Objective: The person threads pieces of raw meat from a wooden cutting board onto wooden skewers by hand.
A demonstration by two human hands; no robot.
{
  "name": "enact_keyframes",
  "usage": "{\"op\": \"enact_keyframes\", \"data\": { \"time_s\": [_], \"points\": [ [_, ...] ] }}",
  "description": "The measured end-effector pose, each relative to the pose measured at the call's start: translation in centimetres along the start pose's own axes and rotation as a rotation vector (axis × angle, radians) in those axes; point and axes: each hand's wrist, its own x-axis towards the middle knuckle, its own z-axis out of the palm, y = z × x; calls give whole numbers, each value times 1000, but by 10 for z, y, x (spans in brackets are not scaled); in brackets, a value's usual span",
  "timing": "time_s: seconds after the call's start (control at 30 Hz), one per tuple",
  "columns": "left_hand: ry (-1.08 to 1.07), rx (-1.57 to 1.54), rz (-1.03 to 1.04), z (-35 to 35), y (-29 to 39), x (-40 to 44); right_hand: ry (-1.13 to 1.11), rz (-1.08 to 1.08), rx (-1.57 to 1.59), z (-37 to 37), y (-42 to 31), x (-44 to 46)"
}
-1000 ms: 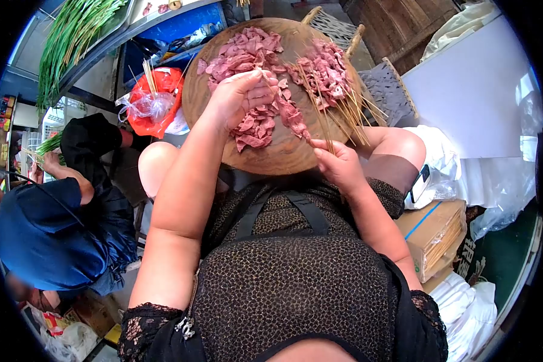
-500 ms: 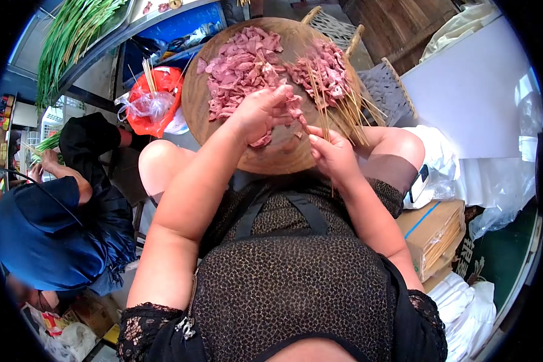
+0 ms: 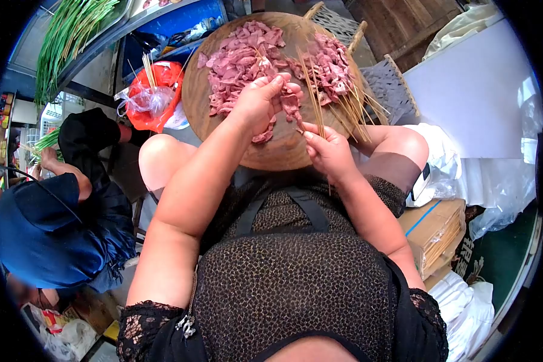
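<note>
In the head view my left hand (image 3: 260, 104) is closed around slices of raw meat, fingers pinching near the board's middle. A strip of meat (image 3: 291, 108) hangs between my two hands, at the tip of a skewer. My right hand (image 3: 330, 154) grips several thin bamboo skewers (image 3: 315, 102), most of them pointing up past the fingers. Behind my left hand lies a large heap of sliced raw meat (image 3: 238, 66). To the right sits a pile of skewered meat (image 3: 333, 66), its bare sticks (image 3: 357, 111) fanning toward me. All this rests on a round wooden board (image 3: 277, 158).
A red plastic bag (image 3: 145, 102) with upright skewers stands left of the board. Long green stalks (image 3: 72, 45) lie on a tray at upper left. Another person (image 3: 54, 223) sits at left. A cardboard box (image 3: 434, 232) and a white panel (image 3: 470, 90) are at right.
My right hand has shifted slightly left. The meat strip between my hands now hangs more stretched and in fuller view. The board sits slightly higher in view.
</note>
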Motion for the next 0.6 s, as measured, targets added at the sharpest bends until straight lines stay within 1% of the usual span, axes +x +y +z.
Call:
{"op": "enact_keyframes", "data": {
  "time_s": [0.1, 0.13, 0.17, 0.23, 0.27, 0.3, 0.37, 0.4, 0.5, 0.53, 0.6],
  "points": [
    [-26, 20, -7, 1, 6, -3, 19, -2, -4, 0, -7, -3],
    [-74, 82, -2, 3, 11, -5, 44, -1, -12, 0, -8, -3],
    [-75, 82, -6, 1, 12, -4, 62, -39, -17, -6, -9, -1],
    [68, 439, 151, -5, 13, 1, 127, -76, 14, -15, -23, -11],
    [45, 714, 247, -18, 10, 10, 126, -96, 37, -24, -26, -10],
    [78, 867, 325, -27, -1, 16, 120, -118, 48, -31, -28, -11],
    [-31, 1518, 545, -21, -5, 8, 122, -127, 68, -39, -28, -12],
    [-78, 1598, 585, -22, -15, 8, 124, -127, 71, -40, -27, -13],
    [19, 1794, 740, -17, -27, 8, 139, -140, 60, -38, -25, -17],
    [16, 1795, 742, -16, -27, 9, 129, -129, 63, -37, -24, -18],
    [69, 2137, 718, -15, -25, 11, 122, -123, 68, -36, -24, -20]
  ]
}}
